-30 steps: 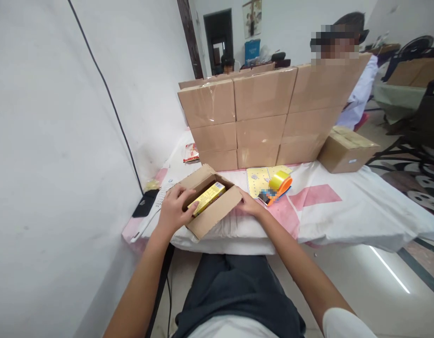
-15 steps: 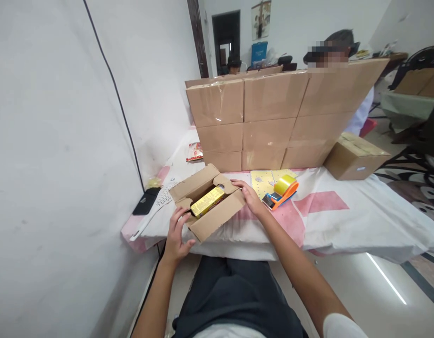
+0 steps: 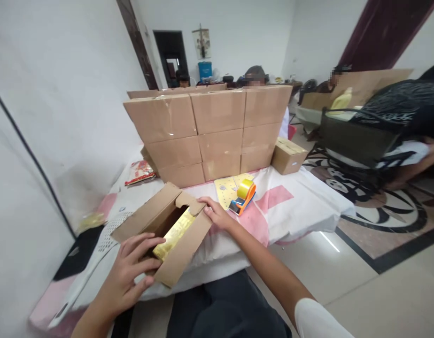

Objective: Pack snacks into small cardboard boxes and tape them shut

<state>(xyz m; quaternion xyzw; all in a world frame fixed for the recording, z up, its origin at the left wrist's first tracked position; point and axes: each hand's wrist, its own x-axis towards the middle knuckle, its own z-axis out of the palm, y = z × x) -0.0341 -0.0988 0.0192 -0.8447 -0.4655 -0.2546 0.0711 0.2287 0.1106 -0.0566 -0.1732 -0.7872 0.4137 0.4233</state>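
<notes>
At the near edge of the cloth-covered table (image 3: 308,211), an open brown cardboard box (image 3: 183,251) is seen, plain and unprinted, its flaps raised. A shiny yellow-gold packet (image 3: 173,234) lies inside, along the box's length. The long axis of the box runs from near left to far right, with the far end toward the stacked cartons (image 3: 210,131). The left hand (image 3: 127,277) is laid against the near end, fingers spread and curled loosely over the rim; a firm grasp cannot be confirmed from this angle. The right hand (image 3: 215,213) is extended, palm down, fingers flat and pressed on the far end flap. An orange tape dispenser (image 3: 243,197) rests just beyond it.
</notes>
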